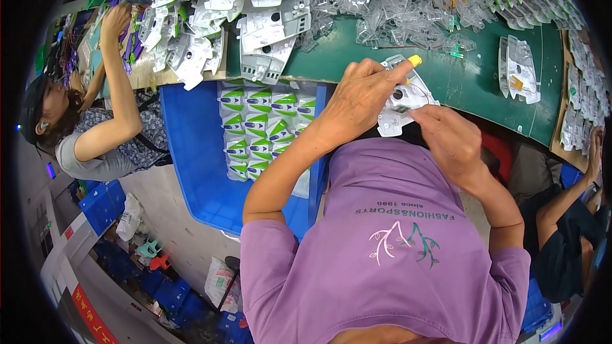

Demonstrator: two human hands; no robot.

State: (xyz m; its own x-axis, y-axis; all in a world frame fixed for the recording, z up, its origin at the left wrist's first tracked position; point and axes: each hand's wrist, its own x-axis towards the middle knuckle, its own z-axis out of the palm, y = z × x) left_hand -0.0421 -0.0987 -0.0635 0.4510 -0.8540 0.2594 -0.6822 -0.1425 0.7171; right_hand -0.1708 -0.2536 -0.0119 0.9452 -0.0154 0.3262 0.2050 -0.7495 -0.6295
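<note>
Near the green bench's front edge, a white plastic housing part (408,94) with a dark round hole is held just above my lap. My left hand (360,99) grips it from the left, one finger wearing a yellow finger cot (415,61) stretched along its top. The fingers of my right hand (449,137) are closed together at the part's lower right edge; whether they pinch the part or something small is hidden. To the right on the bench stand similar white housing parts (519,70), one with an orange-brown piece on it.
Clear plastic parts with thin wires (408,9) heap on the green bench (306,64). White-and-green housings (255,0) pile up at left. A blue bin (197,172) below holds rows of white-and-green pieces (258,121). A co-worker (108,114) works at left; another person's arm (574,197) shows at right.
</note>
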